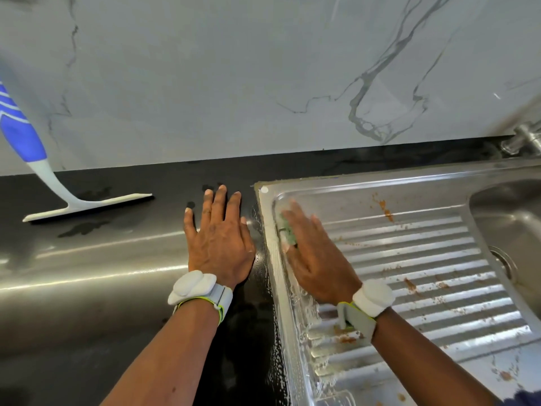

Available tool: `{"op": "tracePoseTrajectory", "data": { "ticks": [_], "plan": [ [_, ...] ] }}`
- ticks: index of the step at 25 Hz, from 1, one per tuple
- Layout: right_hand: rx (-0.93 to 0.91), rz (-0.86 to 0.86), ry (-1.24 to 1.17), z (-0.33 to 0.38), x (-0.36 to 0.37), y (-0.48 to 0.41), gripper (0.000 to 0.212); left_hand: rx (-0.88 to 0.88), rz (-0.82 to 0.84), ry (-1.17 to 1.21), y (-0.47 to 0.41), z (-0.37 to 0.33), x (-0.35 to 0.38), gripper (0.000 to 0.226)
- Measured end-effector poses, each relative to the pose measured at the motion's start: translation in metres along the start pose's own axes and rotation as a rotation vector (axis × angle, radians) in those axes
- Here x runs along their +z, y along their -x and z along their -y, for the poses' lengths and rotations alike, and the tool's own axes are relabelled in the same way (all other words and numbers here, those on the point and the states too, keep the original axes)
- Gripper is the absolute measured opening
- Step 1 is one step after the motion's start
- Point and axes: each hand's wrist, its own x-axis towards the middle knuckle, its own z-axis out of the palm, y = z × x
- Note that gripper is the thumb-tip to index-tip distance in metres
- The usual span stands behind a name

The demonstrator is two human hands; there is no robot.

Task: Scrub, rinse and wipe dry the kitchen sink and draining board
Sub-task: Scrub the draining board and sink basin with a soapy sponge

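Meanwhile, left hand (221, 238) flat on dark counter (87, 288), fingers apart; right hand (317, 262) flat atop green sponge (288, 230) on draining board (409, 273)

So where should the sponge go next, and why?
Probably slide the sponge right along the draining board. The right hand presses it at the soapy left edge, while brown stains dot the ridges nearer the sink.
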Motion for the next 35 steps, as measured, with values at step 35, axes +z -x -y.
{"op": "tracePoseTrajectory", "data": {
  "ticks": [35],
  "plan": [
    [0.139, -0.115, 0.33, -0.056, -0.011, -0.121, 0.055, 0.005, -0.016, -0.016, 0.001, -0.003, 0.0, 0.056]
  ]
}}
